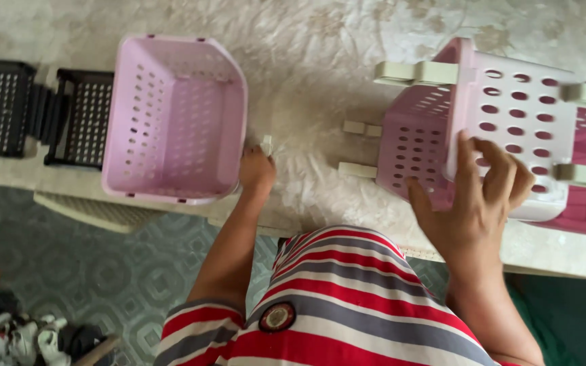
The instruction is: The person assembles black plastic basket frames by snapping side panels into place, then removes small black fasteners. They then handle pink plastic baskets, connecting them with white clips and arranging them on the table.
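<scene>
The right hand (479, 203) lies with fingers spread flat against the perforated wall of a pale pink plastic basket (503, 115) tipped on its side on the white table (320, 74); cream connector pegs (415, 72) are already seated at its visible corners. The left hand (257, 169) is clenched around one small cream peg (266, 144), just beside a second, upright pink basket (178, 115) that shows no pegs. Judged from this, one basket is fitted and the other remains; two more cream pegs (361, 128) lie loose between the baskets, and black crates (42, 112) stand at the far left.
</scene>
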